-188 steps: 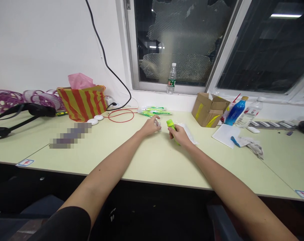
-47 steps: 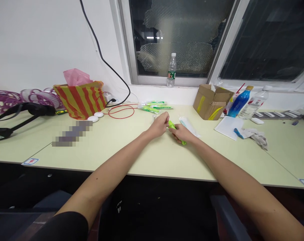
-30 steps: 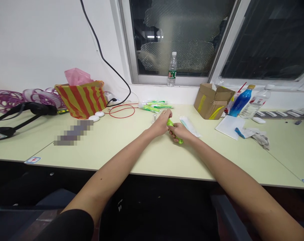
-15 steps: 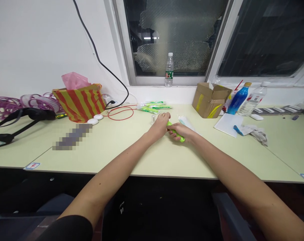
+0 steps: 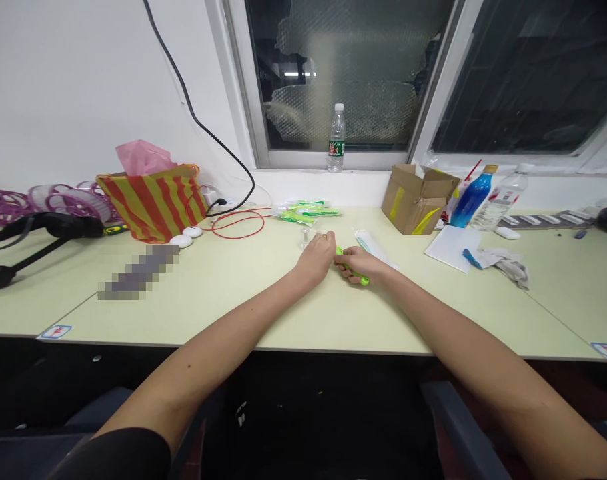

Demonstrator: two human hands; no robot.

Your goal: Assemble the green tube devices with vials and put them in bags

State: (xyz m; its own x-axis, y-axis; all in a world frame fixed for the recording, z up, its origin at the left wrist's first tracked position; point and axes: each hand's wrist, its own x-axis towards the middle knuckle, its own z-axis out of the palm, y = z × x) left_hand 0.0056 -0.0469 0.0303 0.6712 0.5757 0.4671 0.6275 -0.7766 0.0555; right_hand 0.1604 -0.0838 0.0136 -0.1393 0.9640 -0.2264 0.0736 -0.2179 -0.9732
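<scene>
Between the two hands lies the slender, bright green plastic handle-shaped thing, clamped in the curled fingers of the right hand. Its long axis slants from the left hand down past the right hand's grip, with the rounded end poking out on the near side. The left hand is nearer the far end, fingers bent in beside it; whether they pinch it is hidden. Just beyond the left hand stands a small clear plastic container; a clear-wrapped, flat white packet lies beyond the right.
</scene>
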